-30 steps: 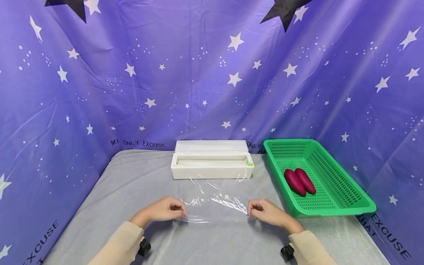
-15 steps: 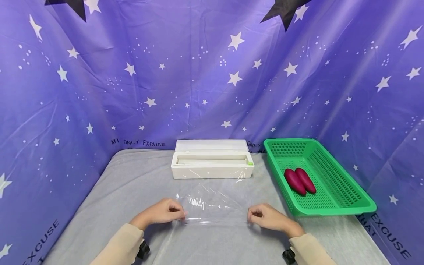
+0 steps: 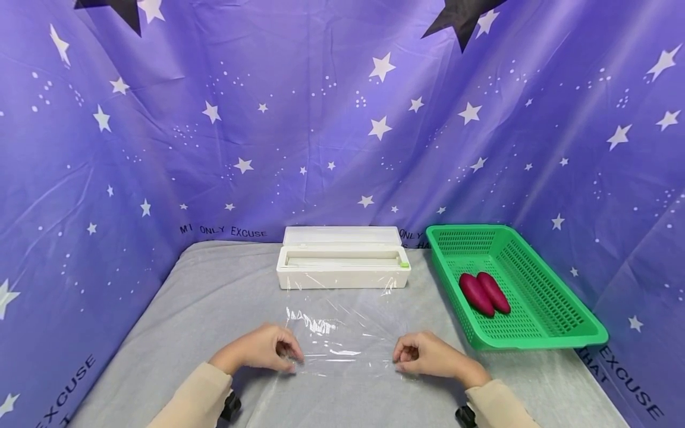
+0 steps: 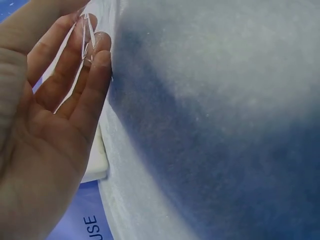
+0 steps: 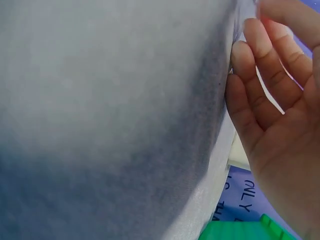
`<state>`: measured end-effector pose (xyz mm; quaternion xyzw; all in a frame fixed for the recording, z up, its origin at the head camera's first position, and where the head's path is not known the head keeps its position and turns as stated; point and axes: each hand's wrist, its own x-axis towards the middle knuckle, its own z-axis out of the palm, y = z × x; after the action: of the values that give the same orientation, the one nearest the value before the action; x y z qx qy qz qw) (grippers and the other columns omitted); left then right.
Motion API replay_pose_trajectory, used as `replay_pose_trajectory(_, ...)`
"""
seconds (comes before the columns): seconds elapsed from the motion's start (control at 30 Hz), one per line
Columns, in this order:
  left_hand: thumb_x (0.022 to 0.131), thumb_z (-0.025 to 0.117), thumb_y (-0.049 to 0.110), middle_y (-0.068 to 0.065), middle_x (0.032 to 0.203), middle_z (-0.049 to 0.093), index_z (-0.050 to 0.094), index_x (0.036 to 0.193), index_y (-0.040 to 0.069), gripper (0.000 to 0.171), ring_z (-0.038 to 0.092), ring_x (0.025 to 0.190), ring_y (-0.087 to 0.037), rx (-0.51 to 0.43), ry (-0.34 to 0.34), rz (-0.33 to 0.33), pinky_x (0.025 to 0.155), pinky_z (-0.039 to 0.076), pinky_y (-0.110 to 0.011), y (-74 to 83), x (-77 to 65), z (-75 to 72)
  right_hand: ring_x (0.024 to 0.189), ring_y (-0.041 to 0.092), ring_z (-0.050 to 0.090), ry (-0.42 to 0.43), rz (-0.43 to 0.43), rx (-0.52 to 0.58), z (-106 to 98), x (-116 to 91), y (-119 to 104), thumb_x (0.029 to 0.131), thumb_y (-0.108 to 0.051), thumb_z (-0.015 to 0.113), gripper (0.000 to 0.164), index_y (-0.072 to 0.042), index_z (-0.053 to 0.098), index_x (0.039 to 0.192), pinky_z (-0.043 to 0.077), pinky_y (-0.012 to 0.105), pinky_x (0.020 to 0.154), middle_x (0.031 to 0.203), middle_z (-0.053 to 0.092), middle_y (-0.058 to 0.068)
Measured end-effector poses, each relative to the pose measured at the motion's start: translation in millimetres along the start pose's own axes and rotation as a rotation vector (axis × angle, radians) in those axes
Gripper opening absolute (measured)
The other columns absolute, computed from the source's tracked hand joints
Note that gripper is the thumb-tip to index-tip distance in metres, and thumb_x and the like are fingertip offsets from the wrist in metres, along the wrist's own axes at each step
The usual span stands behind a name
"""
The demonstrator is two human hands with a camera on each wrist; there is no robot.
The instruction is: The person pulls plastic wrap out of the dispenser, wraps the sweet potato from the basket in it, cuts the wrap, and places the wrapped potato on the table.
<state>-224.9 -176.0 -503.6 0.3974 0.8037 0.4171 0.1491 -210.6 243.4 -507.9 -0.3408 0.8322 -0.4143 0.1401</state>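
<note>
A sheet of clear plastic wrap (image 3: pixel 342 352) stretches over the grey cloth from a white wrap dispenser (image 3: pixel 342 278), its lid raised at the back. At the sheet's near left corner is my left hand (image 3: pixel 263 348), thumb and fingertips slightly apart. Thin glossy folds of wrap lie against its fingertips (image 4: pixel 102 57) in the left wrist view. My right hand (image 3: pixel 428 355) is at the near right corner, fingers loosely bent, with a small gap between thumb and index finger. In the right wrist view, its fingertips (image 5: pixel 241 52) are close to the grey cloth.
To the right stands a green plastic basket (image 3: pixel 540 342) holding two purple sweet potatoes (image 3: pixel 476 293). Grey cloth (image 3: pixel 214 297) covers the table. A purple curtain (image 3: pixel 321 119) with stars encloses the back and sides.
Both hands have moved slightly toward the near side with the wrap's edge. Thumbs and fingertips, closed together on the wrap before, now stand apart. Dispenser and basket have not moved.
</note>
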Motion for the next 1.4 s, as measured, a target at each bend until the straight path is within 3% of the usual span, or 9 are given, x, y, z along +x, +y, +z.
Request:
replay_pose_trajectory(0.1,0.08,0.085,0.013,0.007,0.089,0.073,0.077,0.093,0.012,0.015,0.067,0.08,-0.006,-0.017,-0.018,0.003,0.074,0.056,-0.025,1.5,-1.0,-0.5,0.066,0.001,0.059,-0.008,0.011,-0.005,0.1,-0.8,-0.5,0.084,-0.011,0.081,0.013,-0.012,0.071,0.092,0.054,0.024,0.057,0.076,0.064,-0.011)
replay_pose_trajectory(0.3,0.092,0.074,0.017,0.002,0.082,0.074,0.076,0.096,0.007,0.011,0.064,0.071,-0.002,-0.07,0.01,0.022,0.069,0.057,-0.025,3.6,-0.7,-3.8,0.071,0.001,0.059,0.015,0.005,-0.054,0.1,-0.7,-0.3,0.082,-0.012,0.082,0.015,-0.015,0.071,0.091,0.054,0.023,0.064,0.077,0.063,-0.012)
replay_pose_trajectory(0.5,0.09,0.076,0.015,0.004,0.084,0.073,0.074,0.099,0.003,0.015,0.067,0.075,-0.005,-0.09,0.022,-0.005,0.075,0.058,-0.027,6.2,1.2,-7.4,0.076,0.003,0.062,0.036,0.021,-0.089,-2.0,-0.6,-5.5,0.084,-0.014,0.081,0.014,-0.015,0.07,0.093,0.055,0.025,0.07,0.082,0.065,-0.013)
replay_pose_trajectory(0.73,0.09,0.077,0.024,0.01,0.09,0.07,0.073,0.103,0.006,0.022,0.067,0.085,-0.009,-0.001,0.06,-0.055,0.086,0.055,-0.03,17.6,7.5,-20.0,0.081,0.005,0.063,0.072,-0.034,-0.116,-14.7,2.9,-18.7,0.086,-0.014,0.08,0.015,-0.011,0.07,0.096,0.057,0.029,0.075,0.089,0.068,-0.009)
replay_pose_trajectory(1.0,0.089,0.078,0.017,0.001,0.094,0.073,0.073,0.104,0.006,0.02,0.067,0.086,-0.01,0.028,0.1,-0.006,0.087,0.055,-0.035,27.3,17.2,-33.5,0.086,0.008,0.064,0.088,-0.051,-0.13,-31.1,7.6,-37.8,0.09,-0.019,0.077,0.015,-0.009,0.069,0.099,0.057,0.037,0.079,0.093,0.069,-0.007)
replay_pose_trajectory(1.13,0.089,0.078,0.019,0.002,0.094,0.073,0.074,0.103,0.013,0.016,0.067,0.087,-0.01,0.037,0.116,-0.02,0.085,0.054,-0.037,32.1,20.9,-37.3,0.088,0.01,0.064,0.099,-0.056,-0.142,-40.4,10.0,-41.7,0.09,-0.017,0.076,0.013,-0.014,0.069,0.1,0.056,0.039,0.08,0.094,0.068,-0.006)
replay_pose_trajectory(1.27,0.09,0.076,0.019,0.004,0.098,0.072,0.074,0.105,0.018,0.015,0.067,0.09,-0.011,0.051,0.13,-0.001,0.084,0.054,-0.04,35.0,25.2,-39.7,0.087,0.009,0.063,0.153,-0.062,-0.195,-51.7,12.6,-44.6,0.089,-0.017,0.077,0.014,-0.02,0.069,0.101,0.056,0.034,0.079,0.094,0.069,-0.008)
replay_pose_trajectory(1.4,0.091,0.075,0.022,0.0,0.104,0.073,0.073,0.108,0.016,0.018,0.067,0.094,-0.013,0.07,0.152,0.018,0.085,0.054,-0.042,35.8,30.7,-40.9,0.086,0.007,0.063,0.221,-0.083,-0.258,-64.8,13.6,-49.5,0.089,-0.019,0.078,0.015,-0.021,0.07,0.102,0.055,0.031,0.078,0.095,0.07,-0.007)
